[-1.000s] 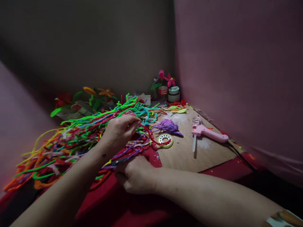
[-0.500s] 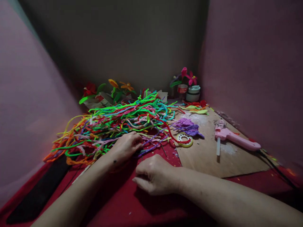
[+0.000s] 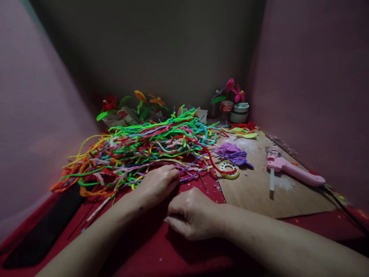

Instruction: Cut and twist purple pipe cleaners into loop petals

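Observation:
A big heap of bright pipe cleaners (image 3: 144, 150) in green, red, orange, blue and pink covers the red cloth (image 3: 161, 254) in front of me. My left hand (image 3: 157, 184) lies at the heap's near edge, fingers curled and pinching a purple pipe cleaner (image 3: 190, 177) that trails to the right. My right hand (image 3: 191, 213) rests on the cloth just below it, fingers curled under in a loose fist; what it holds, if anything, is hidden.
A wooden board (image 3: 259, 184) lies to the right with a pink glue gun (image 3: 291, 171), a tape roll (image 3: 229, 169) and a purple pipe-cleaner bundle (image 3: 233, 153). Pipe-cleaner flowers (image 3: 144, 102) and small jars (image 3: 239, 112) stand at the back wall. Pink walls close in on both sides.
My left hand has come down from the top of the heap to its near edge. The right hand shifted slightly right, and my view turned left.

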{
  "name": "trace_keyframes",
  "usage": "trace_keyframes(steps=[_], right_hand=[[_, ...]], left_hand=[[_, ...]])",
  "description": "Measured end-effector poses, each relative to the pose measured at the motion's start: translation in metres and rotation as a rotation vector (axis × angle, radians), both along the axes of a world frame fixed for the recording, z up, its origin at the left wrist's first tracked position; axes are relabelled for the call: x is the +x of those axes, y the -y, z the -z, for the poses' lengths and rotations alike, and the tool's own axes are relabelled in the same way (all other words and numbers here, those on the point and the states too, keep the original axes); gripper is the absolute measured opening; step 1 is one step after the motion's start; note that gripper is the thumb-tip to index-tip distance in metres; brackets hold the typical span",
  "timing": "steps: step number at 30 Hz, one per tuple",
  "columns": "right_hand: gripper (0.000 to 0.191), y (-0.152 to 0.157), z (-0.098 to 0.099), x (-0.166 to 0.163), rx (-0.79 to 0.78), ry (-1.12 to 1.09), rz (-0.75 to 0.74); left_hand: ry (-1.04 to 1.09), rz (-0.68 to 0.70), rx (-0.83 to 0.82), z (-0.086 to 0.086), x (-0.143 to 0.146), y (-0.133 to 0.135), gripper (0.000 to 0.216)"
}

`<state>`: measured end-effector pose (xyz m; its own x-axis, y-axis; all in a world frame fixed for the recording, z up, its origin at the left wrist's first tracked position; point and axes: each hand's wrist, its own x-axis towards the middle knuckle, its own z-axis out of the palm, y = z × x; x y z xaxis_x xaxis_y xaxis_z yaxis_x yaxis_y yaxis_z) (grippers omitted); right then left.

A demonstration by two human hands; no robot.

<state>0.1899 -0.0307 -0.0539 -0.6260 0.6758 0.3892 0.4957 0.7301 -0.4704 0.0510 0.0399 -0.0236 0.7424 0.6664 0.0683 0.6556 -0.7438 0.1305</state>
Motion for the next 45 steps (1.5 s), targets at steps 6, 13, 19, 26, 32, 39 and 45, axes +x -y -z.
trace_keyframes(steps=[6, 13, 19, 26, 32, 39, 45], right_hand=[[0.019, 0.000, -0.002, 0.000, -0.111, -0.078, 0.039], [0.024, -0.008, -0.010, 0.000, -0.569, -0.644, 0.167], [0.033, -0.018, -0.017, 0.010, -0.730, -1.023, 0.285], [0.021, -0.031, -0.027, 0.025, -0.751, -1.463, 0.312], [0.013, -0.034, -0.033, 0.033, -0.774, -1.653, 0.195], [0.019, -0.042, -0.036, 0.047, -0.828, -1.779, 0.223], [0.017, -0.037, -0.039, 0.046, -0.774, -1.682, 0.118]], left_hand=[[0.045, -0.069, 0.012, -0.018, -0.012, 0.001, 0.018], [0.313, -0.073, -0.707, -0.051, -0.025, 0.009, 0.023], [0.364, -0.049, -0.679, -0.049, -0.014, 0.014, 0.021], [0.428, -0.249, -0.641, -0.056, -0.030, -0.001, 0.028], [0.423, -0.298, -0.598, -0.058, -0.041, -0.009, 0.028], [0.578, -0.334, -0.573, -0.056, -0.057, -0.018, 0.029], [0.664, -0.319, -0.645, -0.054, -0.052, -0.015, 0.027]])
